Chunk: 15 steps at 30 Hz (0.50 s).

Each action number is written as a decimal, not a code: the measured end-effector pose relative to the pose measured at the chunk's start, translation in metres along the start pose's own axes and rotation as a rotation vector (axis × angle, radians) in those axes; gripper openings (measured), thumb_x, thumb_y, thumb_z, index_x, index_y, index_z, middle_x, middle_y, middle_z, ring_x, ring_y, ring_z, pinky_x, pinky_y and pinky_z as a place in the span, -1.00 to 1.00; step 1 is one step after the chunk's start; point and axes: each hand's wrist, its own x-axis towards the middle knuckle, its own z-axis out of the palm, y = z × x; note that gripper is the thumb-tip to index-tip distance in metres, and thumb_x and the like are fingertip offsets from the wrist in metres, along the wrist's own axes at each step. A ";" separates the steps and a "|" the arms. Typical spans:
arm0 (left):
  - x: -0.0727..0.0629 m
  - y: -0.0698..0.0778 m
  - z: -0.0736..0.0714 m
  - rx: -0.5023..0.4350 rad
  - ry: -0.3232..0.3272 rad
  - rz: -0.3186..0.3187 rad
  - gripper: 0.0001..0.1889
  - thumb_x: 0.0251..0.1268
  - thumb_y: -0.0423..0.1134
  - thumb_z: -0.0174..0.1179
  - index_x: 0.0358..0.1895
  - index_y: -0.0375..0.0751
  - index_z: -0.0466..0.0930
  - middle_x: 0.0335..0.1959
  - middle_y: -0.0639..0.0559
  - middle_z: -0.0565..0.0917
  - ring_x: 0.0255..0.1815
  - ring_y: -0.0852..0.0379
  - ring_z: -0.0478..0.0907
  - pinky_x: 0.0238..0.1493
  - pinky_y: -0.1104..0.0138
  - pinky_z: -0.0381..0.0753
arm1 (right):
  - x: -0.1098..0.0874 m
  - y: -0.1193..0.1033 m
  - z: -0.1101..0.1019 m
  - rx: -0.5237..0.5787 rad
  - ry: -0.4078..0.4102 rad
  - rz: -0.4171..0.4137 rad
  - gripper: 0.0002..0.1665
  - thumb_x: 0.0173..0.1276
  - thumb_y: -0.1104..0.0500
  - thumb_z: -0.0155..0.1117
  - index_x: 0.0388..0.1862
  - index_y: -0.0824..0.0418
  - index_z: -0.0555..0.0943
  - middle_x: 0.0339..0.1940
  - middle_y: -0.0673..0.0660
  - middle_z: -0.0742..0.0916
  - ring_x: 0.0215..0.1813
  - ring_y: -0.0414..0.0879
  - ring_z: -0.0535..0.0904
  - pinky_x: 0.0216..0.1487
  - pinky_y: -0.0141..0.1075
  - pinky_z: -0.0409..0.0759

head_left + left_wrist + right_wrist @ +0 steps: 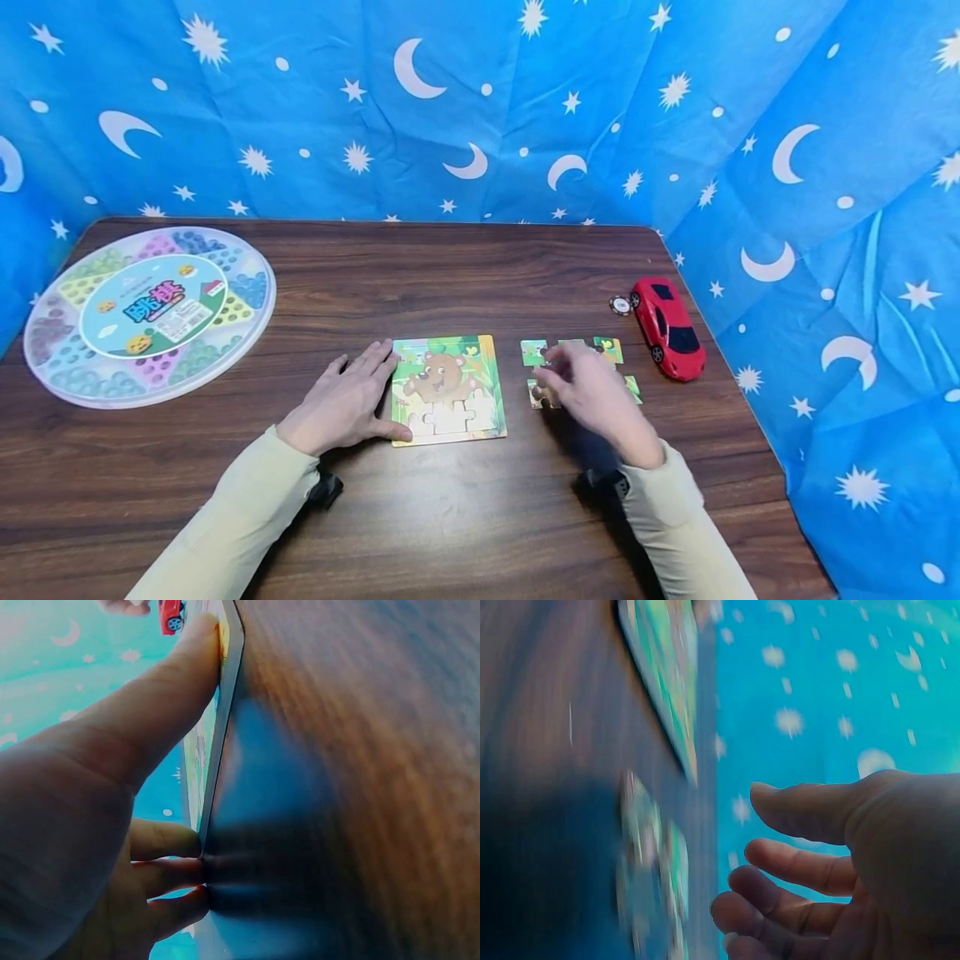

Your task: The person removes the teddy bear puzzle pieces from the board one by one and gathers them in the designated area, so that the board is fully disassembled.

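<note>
A bear jigsaw puzzle board [442,379] lies flat on the table; its lower middle shows a pale area with piece outlines. My left hand [348,396] rests at its left side, thumb on the near left corner and fingers along the edge. In the left wrist view the thumb [169,697] presses the rim of the board. Over the loose puzzle pieces [534,352] to the right hovers my right hand [596,396], partly covering them. In the right wrist view its fingers [802,866] are loosely bent, apart from the thumb, with nothing between them.
A red toy car [670,329] stands right of the pieces, beside a small poker chip [620,306]. At the far left lies a round Chinese checkers set [150,317] in a clear case. Blue star-and-moon cloth [480,108] hangs behind the brown table [420,275].
</note>
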 end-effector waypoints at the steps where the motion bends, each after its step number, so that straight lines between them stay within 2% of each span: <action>1: 0.000 0.000 0.000 -0.004 -0.002 0.003 0.21 -0.08 0.52 0.19 0.47 -0.38 0.15 0.53 -0.29 0.05 0.53 -0.16 -0.01 0.33 -0.21 0.15 | 0.002 -0.008 0.006 0.007 -0.010 -0.033 -0.65 0.33 0.00 0.34 -0.09 0.24 0.63 -0.36 0.02 0.63 -0.35 -0.14 0.54 -0.30 -0.19 0.52; 4: -0.002 0.000 -0.001 -0.017 -0.014 0.010 0.29 -0.19 0.54 0.23 0.48 -0.41 0.10 0.53 -0.30 0.02 0.54 -0.17 -0.03 0.34 -0.22 0.13 | 0.006 -0.033 0.024 0.008 -0.062 -0.131 -0.66 0.32 0.02 0.36 -0.08 0.23 0.63 -0.28 0.03 0.62 -0.28 -0.13 0.54 -0.23 -0.21 0.55; 8: -0.003 0.000 -0.001 -0.015 -0.034 0.018 0.40 -0.34 0.58 0.26 0.49 -0.43 0.04 0.53 -0.31 -0.01 0.54 -0.18 -0.05 0.35 -0.23 0.10 | 0.005 -0.064 0.046 0.003 -0.160 -0.222 -0.53 0.28 -0.04 0.38 0.06 0.20 0.61 -0.12 0.06 0.58 -0.13 -0.13 0.51 -0.09 -0.23 0.56; 11: -0.003 0.000 -0.001 -0.004 -0.026 0.025 0.43 -0.39 0.59 0.26 0.49 -0.44 0.05 0.53 -0.33 0.01 0.54 -0.19 -0.05 0.34 -0.24 0.11 | 0.005 -0.082 0.061 0.015 -0.206 -0.295 -0.40 0.25 -0.07 0.40 0.18 0.20 0.55 -0.10 0.08 0.53 -0.14 -0.14 0.46 -0.12 -0.27 0.54; 15: -0.003 0.000 0.000 0.002 -0.003 0.029 0.41 -0.39 0.58 0.27 0.48 -0.45 0.07 0.52 -0.34 0.03 0.53 -0.19 -0.03 0.33 -0.24 0.13 | 0.008 -0.093 0.077 0.027 -0.243 -0.388 -0.35 0.23 -0.03 0.43 0.22 0.24 0.51 -0.16 0.10 0.48 -0.23 -0.16 0.42 -0.18 -0.34 0.51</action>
